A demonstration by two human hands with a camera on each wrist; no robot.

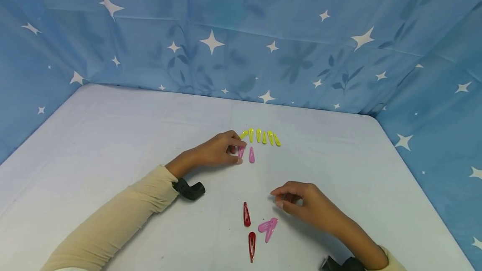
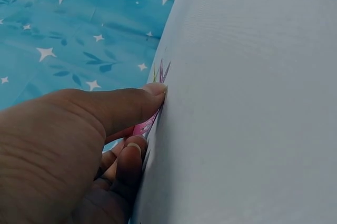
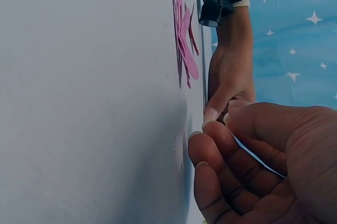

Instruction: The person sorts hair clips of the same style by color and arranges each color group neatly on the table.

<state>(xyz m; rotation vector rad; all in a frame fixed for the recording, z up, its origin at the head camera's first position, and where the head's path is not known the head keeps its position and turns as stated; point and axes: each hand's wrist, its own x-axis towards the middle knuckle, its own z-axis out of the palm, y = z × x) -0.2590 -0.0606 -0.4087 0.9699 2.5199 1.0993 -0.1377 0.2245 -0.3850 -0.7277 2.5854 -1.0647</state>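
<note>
The left hand (image 1: 220,150) pinches a pink snap hair clip (image 1: 241,152) between thumb and fingers at the white table (image 1: 339,158). Just beside it lies a second pink clip (image 1: 252,155), and beyond them runs a row of six yellow snap clips (image 1: 264,138), the leftmost slanting behind the fingers. The right hand (image 1: 303,204) hovers with loosely bent fingers, holding nothing, near two overlapping pink clips (image 1: 269,230). To their left, two red snap clips (image 1: 247,220) lie end to end, apart, broad ends facing. A blue star-print curtain (image 1: 241,74) borders the table.
</note>
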